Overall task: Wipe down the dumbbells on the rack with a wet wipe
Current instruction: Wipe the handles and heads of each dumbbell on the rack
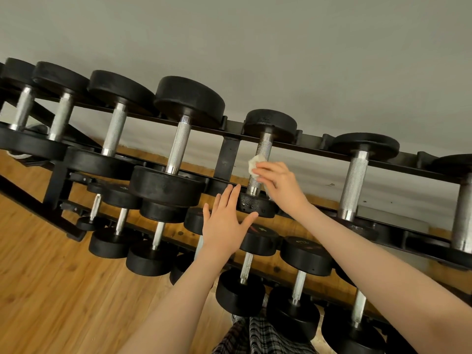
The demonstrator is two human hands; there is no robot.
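**Wipe on small dumbbell handle, upper tier**

Far left: wooden floor (38, 264), grey wall (229, 34) behind. Black two-tier rack (231, 149) running across, tilted in view. Upper tier, left portion: four large dumbbells, knurled handles, black heads; largest (178, 146) just left of centre. Left hand (224, 223) flat, fingers spread and straight, gripping nothing, fingertips touching near head of small dumbbell (260, 162). White wet wipe (255, 163) bunched against left side of that dumbbell's knurled handle. Right hand (278, 181) pinching wipe, fingers curled round handle. Further right on upper tier: next dumbbell (356, 180), untouched. Lower tier: row of smaller dumbbells below both forearms. Bottom centre: plaid fabric (255, 335).
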